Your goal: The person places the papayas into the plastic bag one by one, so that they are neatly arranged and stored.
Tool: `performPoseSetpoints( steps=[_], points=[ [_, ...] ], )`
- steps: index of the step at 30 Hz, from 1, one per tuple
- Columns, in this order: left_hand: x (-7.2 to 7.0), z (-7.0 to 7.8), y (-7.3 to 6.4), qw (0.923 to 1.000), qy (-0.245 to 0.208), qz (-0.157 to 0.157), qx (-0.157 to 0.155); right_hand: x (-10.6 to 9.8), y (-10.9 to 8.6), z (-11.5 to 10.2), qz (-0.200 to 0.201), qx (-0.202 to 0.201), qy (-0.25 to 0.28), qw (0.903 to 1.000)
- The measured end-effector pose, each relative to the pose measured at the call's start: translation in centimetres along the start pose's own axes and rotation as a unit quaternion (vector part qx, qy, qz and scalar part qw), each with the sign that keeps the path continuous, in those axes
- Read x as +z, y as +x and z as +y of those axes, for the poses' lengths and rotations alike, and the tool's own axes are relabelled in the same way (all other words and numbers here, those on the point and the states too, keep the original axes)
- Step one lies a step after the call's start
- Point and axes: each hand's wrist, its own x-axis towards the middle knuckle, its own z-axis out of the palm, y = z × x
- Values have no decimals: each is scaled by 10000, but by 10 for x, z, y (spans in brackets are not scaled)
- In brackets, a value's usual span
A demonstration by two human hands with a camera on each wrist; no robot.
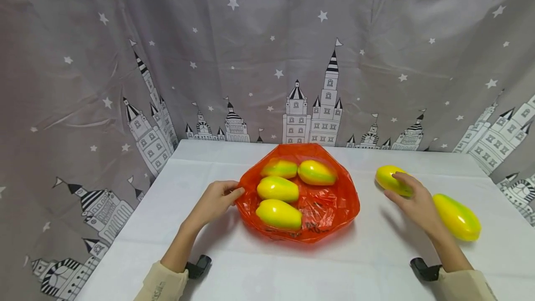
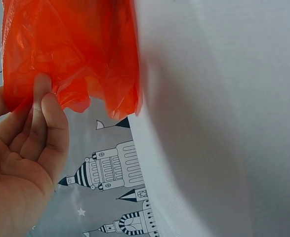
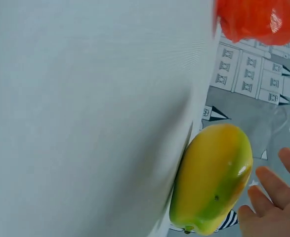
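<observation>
A red plastic bag (image 1: 330,203) lies opened wide on the table, with several yellow-green papayas (image 1: 277,189) inside it, mostly towards its left and back. At the bag's left rim my left hand (image 1: 219,199) pinches the thin plastic between thumb and fingers, which the left wrist view shows at the bag's edge (image 2: 70,89). On the right, my right hand (image 1: 415,203) reaches over a papaya (image 1: 386,178), fingers spread and not wrapped round it. In the right wrist view this papaya (image 3: 211,180) lies beside the fingertips (image 3: 266,180).
Another papaya (image 1: 457,217) lies on the white-covered table (image 1: 317,273), just right of my right hand. A grey curtain (image 1: 259,50) with printed castles and stars hangs behind the table and along its sides. The bag's edge (image 3: 263,19) shows in the right wrist view.
</observation>
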Motion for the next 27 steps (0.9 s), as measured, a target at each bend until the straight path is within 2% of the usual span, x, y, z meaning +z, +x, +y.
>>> performPoseSetpoints(
  steps=[6,20,27],
  points=[
    [-1,0,0,9999,38,4,155,-3,4,5,14,39,86,10000],
    [0,-2,1,9998,-13,-66,179,-3,18,11,-112,301,61,9995],
    [0,-3,1,9999,-7,-93,75,-4,24,16,-150,298,-47,9994]
  ],
)
